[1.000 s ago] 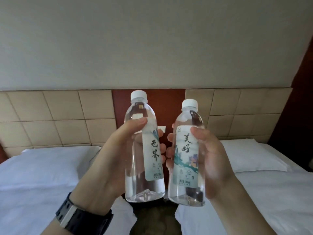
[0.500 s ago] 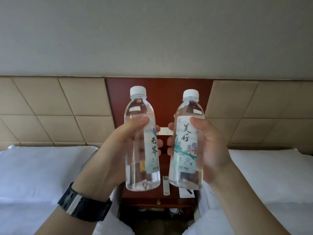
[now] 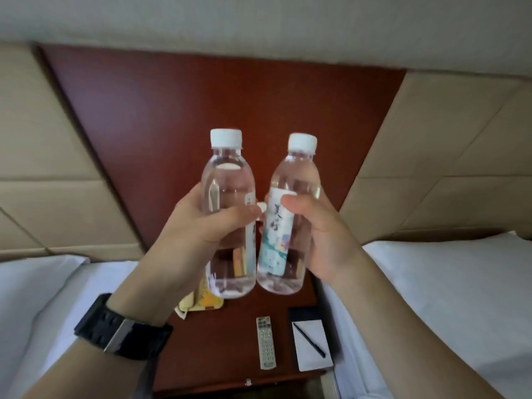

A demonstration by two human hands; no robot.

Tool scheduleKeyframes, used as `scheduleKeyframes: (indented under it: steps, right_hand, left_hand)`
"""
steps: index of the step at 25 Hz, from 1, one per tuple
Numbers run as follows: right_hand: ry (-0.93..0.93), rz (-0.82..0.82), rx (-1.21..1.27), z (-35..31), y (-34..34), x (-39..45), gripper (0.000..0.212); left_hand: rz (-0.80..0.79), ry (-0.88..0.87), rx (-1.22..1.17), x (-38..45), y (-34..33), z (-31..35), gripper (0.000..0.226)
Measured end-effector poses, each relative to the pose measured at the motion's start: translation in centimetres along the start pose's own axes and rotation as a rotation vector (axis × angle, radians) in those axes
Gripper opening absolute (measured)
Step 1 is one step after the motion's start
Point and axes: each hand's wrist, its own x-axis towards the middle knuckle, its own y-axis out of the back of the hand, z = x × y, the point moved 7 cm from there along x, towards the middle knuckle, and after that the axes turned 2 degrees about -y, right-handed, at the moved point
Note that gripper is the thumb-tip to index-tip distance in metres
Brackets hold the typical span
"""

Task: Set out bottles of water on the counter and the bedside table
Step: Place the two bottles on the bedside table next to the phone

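Two clear water bottles with white caps are held upright, side by side, above the red-brown bedside table (image 3: 224, 347). My left hand (image 3: 187, 243), with a black watch on its wrist, grips the left bottle (image 3: 229, 182) around its middle. My right hand (image 3: 325, 237) grips the right bottle (image 3: 299, 180), whose white label with teal art faces me. The bottle bottoms hang a little above the tabletop's rear half and almost touch each other.
On the table lie a grey remote control (image 3: 266, 342), a white notepad (image 3: 312, 345) with a black pen (image 3: 309, 339) on it, and a yellow packet (image 3: 205, 302) at the left rear. White beds flank the table: left bed (image 3: 37, 306), right bed (image 3: 440, 298). A wooden wall panel (image 3: 201, 105) stands behind.
The view has closed in on the bedside table and tilted down. Its top with remote, notepad and packet has come into sight. Both bottles stay gripped and have drawn closer together.
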Motion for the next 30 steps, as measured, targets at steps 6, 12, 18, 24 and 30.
scheduleKeyframes:
  steps: [6, 12, 18, 24, 30]
  right_hand:
    - [0.143, -0.104, -0.161, 18.7, 10.2, 9.0, 0.048]
    - [0.2, -0.079, -0.328, 36.1, 20.1, 14.2, 0.042]
    - [0.236, -0.05, -0.465, 41.6, 24.7, 15.8, 0.048]
    - [0.224, -0.067, -0.589, 40.9, 26.3, 16.0, 0.059]
    - [0.291, 0.095, -0.843, 41.5, 27.8, 14.9, 0.076]
  left_hand:
    - [0.062, -0.14, 0.073, 6.2, 2.6, -23.9, 0.03]
    - [0.123, -0.256, 0.18, 9.8, 6.2, -43.7, 0.05]
    - [0.149, -0.348, 0.228, 11.8, 8.0, -49.9, 0.049]
    - [0.178, -0.369, 0.337, 12.3, 8.0, -50.9, 0.048]
    - [0.32, -0.345, 0.911, 12.0, 9.1, -52.3, 0.047]
